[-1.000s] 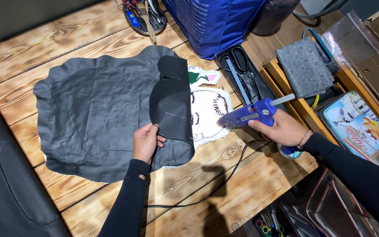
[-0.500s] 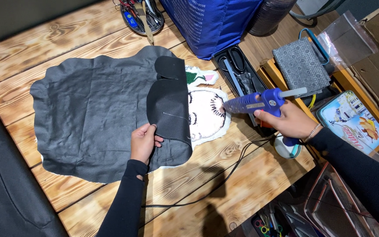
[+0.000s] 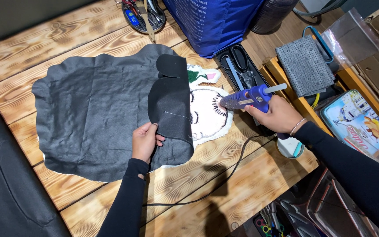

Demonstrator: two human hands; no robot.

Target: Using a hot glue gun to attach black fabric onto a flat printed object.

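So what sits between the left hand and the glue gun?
In the head view, the folded-back dark flap and the white tufted piece lie between the left hand and the glue gun.

Matt dark cloth point(image 3: 93, 114) on rough-grained wooden table point(image 3: 224, 175); glossy plastic glue gun point(image 3: 246, 98).

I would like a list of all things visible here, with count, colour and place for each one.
black fabric sheet: one, dark grey, spread on wooden table
folded flap: one, black, over tufted piece
tufted piece: one, white with green, table centre
glue gun: one, blue, above tufted piece
cord: one, black, across table
scissors: one, black, in tray
blue bag: one, top
picture tin: one, right
left hand: on flap edge
right hand: holding glue gun
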